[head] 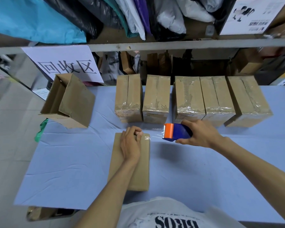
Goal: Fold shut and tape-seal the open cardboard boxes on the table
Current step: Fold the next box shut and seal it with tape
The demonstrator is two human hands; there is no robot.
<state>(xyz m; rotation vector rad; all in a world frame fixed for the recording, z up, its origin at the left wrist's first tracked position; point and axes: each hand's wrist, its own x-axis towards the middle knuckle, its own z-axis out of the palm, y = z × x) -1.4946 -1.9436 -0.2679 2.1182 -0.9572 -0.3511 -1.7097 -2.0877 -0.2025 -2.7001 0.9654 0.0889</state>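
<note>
The one camera sits on my head and looks forward and steeply down, past my chest, onto the blue-covered table (72,162). The wide lens bows the edges of the view. My shirt (163,214) fills the bottom edge. Both forearms run up from there, and my left hand (130,143) and right hand (199,134) lie close below the lens, near the centre. The metal shelf (155,45) behind the table crosses the top.
</note>
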